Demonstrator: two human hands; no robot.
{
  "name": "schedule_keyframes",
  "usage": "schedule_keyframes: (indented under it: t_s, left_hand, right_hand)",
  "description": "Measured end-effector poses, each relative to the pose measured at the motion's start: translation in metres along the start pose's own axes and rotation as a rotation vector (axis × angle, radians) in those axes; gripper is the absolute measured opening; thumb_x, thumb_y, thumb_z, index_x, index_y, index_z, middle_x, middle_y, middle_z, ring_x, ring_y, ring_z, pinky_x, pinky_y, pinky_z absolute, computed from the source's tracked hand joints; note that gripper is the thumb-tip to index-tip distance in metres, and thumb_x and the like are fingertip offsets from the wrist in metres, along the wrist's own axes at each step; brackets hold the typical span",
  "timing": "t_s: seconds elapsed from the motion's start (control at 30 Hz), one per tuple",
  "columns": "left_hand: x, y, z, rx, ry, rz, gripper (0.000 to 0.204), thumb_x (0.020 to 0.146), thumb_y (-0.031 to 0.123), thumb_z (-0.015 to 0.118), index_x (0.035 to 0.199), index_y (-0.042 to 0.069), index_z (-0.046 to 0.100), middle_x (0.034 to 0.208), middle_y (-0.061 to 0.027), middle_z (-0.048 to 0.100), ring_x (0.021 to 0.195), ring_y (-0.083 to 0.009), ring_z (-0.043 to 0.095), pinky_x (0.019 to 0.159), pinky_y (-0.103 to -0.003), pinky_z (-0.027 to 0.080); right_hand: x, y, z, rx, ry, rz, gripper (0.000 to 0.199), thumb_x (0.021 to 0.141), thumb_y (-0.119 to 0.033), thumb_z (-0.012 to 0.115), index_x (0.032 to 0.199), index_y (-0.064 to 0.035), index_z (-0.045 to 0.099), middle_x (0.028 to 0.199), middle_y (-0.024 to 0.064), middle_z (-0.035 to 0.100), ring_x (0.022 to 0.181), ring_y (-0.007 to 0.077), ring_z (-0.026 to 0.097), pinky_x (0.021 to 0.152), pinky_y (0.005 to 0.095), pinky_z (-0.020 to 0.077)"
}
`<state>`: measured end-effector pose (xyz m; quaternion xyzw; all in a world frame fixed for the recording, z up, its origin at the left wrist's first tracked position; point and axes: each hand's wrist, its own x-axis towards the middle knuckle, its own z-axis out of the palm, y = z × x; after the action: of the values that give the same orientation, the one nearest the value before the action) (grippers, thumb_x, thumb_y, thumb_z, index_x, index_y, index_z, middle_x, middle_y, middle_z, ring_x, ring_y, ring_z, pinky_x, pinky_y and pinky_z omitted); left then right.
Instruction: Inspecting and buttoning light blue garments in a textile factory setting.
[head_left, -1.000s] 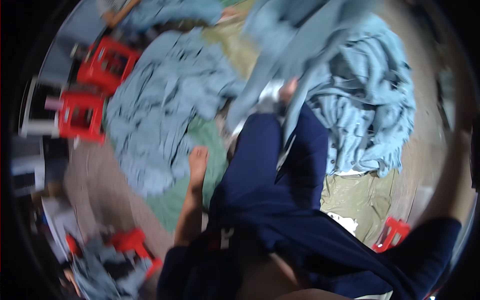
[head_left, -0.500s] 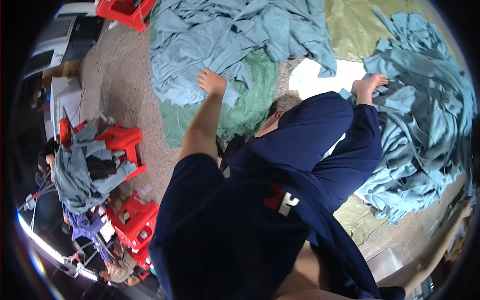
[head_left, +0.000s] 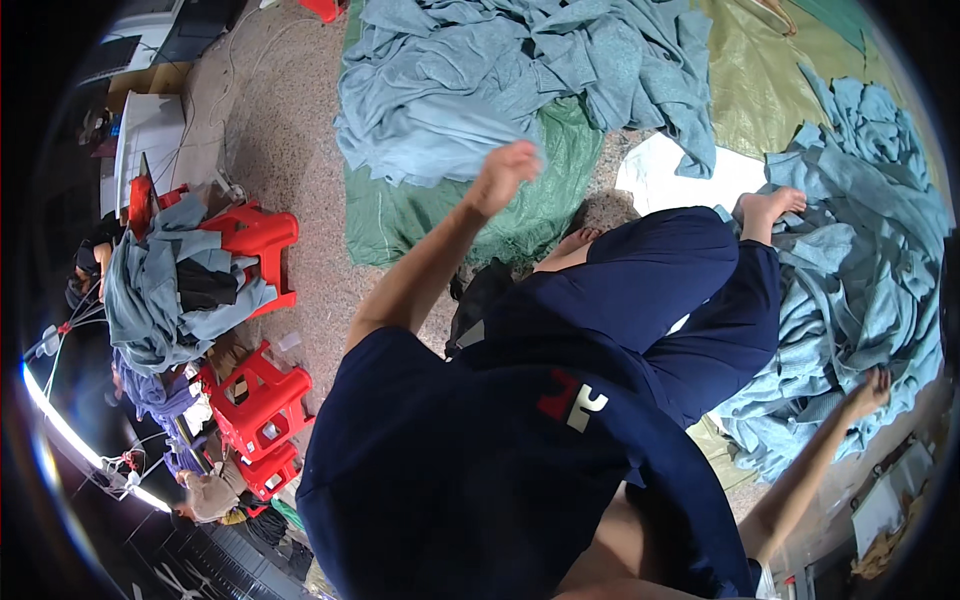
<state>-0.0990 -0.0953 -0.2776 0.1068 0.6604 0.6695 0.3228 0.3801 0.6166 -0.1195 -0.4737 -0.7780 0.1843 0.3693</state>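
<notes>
Over the green tarp point(head_left: 470, 225), my left hand point(head_left: 506, 175) is raised at the right edge of a pile of grey-blue knit garments point(head_left: 600, 75). Motion smears its fingers, so their grip is unclear. The pale cloth beside that hand is blurred too. Far to the right, my right hand point(head_left: 868, 393) is at the near edge of a second heap of blue-green knit garments point(head_left: 840, 260). Its fingers look closed on a garment there, though they show small. My bare feet are on the floor and against the right heap.
Red plastic stools point(head_left: 262, 400) stand at the left, one draped with a grey-blue garment point(head_left: 150, 310). A white sheet point(head_left: 655, 180) and an olive tarp point(head_left: 760, 70) lie between the heaps. A black object point(head_left: 485, 300) sits by my leg. Another person is at far left.
My left hand has lifted off the left pile and moved right, with cloth there shifting. My right hand has come inward from the far right edge to the right heap. The view has shifted slightly.
</notes>
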Motion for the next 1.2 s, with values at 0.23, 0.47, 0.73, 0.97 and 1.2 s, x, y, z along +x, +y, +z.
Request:
schedule_keyframes:
  t_s: [0.23, 0.47, 0.73, 0.97, 1.2]
  left_hand:
    - [-0.053, 0.199, 0.194, -0.617, -0.545, 0.085, 0.009, 0.092, 0.01, 0.059, 0.096, 0.002, 0.057, 0.078, 0.0016, 0.057, 0.07, -0.006, 0.053, 0.069, -0.021, 0.043]
    - [-0.039, 0.305, 0.223, -0.995, -0.85, 0.266, 0.013, 0.094, 0.006, 0.055, 0.106, 0.0, 0.059, 0.09, -0.0059, 0.065, 0.072, -0.0135, 0.064, 0.069, -0.025, 0.054]
    - [-0.093, 0.404, 0.201, -0.805, -0.701, 0.539, 0.019, 0.096, 0.01, 0.051, 0.109, -0.002, 0.058, 0.093, -0.0105, 0.065, 0.078, -0.0199, 0.064, 0.075, -0.033, 0.055]
    - [-0.169, 0.224, 0.299, 0.025, -1.343, 0.65, 0.008, 0.086, 0.007, 0.057, 0.09, 0.001, 0.055, 0.086, -0.0136, 0.057, 0.083, -0.0304, 0.057, 0.075, -0.04, 0.045]
    - [-0.184, 0.161, 0.328, 0.412, -1.861, 0.289, 0.011, 0.085, 0.01, 0.055, 0.091, 0.0, 0.058, 0.084, -0.0131, 0.063, 0.081, -0.0263, 0.062, 0.073, -0.038, 0.046]
  right_hand:
    - [-0.269, -0.367, 0.116, 0.679, -0.914, -0.026, 0.034, 0.078, -0.005, 0.072, 0.11, -0.0034, 0.061, 0.109, 0.0022, 0.057, 0.085, 0.0087, 0.054, 0.072, 0.0213, 0.042]
    - [-0.298, -0.371, 0.196, 0.911, -0.537, 0.214, 0.084, 0.069, -0.003, 0.082, 0.137, -0.0066, 0.033, 0.123, 0.009, 0.053, 0.111, 0.0233, 0.053, 0.096, 0.0364, 0.0427]
    - [-0.272, -0.345, 0.171, 0.931, -0.906, 0.464, 0.022, 0.09, -0.013, 0.056, 0.11, -0.0035, 0.057, 0.089, 0.0092, 0.066, 0.071, 0.0127, 0.061, 0.053, 0.0225, 0.0442]
    - [-0.266, -0.282, 0.122, 1.057, -1.136, 1.0, 0.052, 0.094, -0.057, 0.049, 0.105, -0.0081, 0.063, 0.089, 0.0022, 0.069, 0.07, 0.0055, 0.062, 0.053, 0.0207, 0.0431]
    - [-0.321, -0.308, 0.106, 0.378, -1.204, 0.326, 0.054, 0.085, -0.037, 0.072, 0.121, -0.0002, 0.055, 0.109, 0.0059, 0.058, 0.102, 0.0148, 0.05, 0.093, 0.0265, 0.0377]
